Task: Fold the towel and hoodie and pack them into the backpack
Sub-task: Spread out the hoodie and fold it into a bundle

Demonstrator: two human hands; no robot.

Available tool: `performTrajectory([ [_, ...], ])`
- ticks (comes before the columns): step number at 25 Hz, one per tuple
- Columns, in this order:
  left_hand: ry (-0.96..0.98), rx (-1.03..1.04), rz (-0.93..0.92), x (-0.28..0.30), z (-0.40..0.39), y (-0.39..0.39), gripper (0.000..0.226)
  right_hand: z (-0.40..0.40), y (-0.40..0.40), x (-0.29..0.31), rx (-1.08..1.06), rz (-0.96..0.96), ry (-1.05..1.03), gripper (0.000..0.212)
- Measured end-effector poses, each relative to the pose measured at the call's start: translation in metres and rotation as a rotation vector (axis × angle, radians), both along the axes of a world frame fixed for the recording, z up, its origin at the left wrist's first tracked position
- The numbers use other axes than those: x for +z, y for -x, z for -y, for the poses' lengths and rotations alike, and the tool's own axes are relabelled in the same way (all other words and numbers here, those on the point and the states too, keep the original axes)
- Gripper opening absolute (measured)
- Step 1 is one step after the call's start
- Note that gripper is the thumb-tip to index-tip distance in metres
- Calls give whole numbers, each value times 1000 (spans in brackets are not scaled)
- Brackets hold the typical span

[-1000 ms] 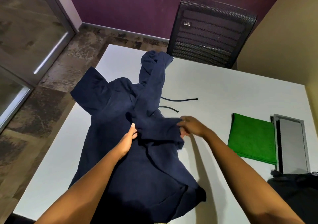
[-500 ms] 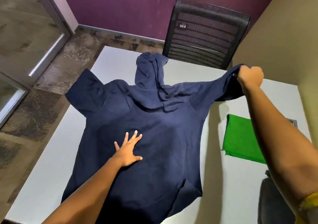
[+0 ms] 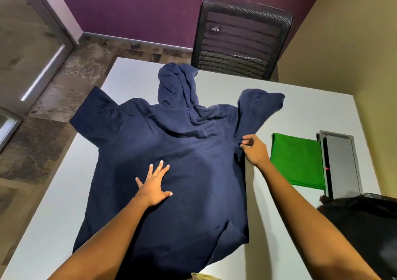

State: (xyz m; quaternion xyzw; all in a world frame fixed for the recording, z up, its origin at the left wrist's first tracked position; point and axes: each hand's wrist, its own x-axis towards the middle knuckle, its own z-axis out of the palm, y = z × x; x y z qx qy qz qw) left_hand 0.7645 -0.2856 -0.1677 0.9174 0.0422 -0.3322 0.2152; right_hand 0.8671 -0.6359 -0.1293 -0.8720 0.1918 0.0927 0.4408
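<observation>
Head-camera view over a white table [image 3: 55,226], where a navy hoodie [image 3: 193,150] lies spread flat, hood pointing away toward a black mesh chair [image 3: 242,37] pushed against the far edge. At left, one sleeve of the garment reaches the table's edge above a mottled grey floor [image 3: 64,82] and a glass door [image 3: 19,43]. A person's left hand [image 3: 153,188] presses palm-down on the middle of the hoodie, fingers [image 3: 160,168] straight and splayed, holding nothing. The right hand [image 3: 254,150] hovers at the garment's right side near the armpit seam, fingers loosely curled; whether they pinch the cloth cannot be told. Just right of that hand, apart from the hoodie, a green towel [image 3: 298,161] lies folded flat on the table. Beside the towel's far edge sits a grey recessed panel [image 3: 338,161] in the tabletop. At the lower right corner, a black backpack [image 3: 365,226] rests on the table; only part of it shows, and its contents cannot be seen. A purple wall [image 3: 150,6] and a tan wall [image 3: 343,54] close the corner.
</observation>
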Motion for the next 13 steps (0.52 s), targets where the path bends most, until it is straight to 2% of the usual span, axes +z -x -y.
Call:
performTrajectory([
  [6, -89, 21, 57, -2, 9, 32, 89, -15, 109, -30, 240, -116, -14, 25],
  [11, -80, -40, 30, -2, 12, 73, 108, -23, 169, -26, 367, -231, -52, 16],
  [13, -84, -68, 22, -1, 10, 88, 116, -28, 189, -21, 424, -330, -64, 29],
])
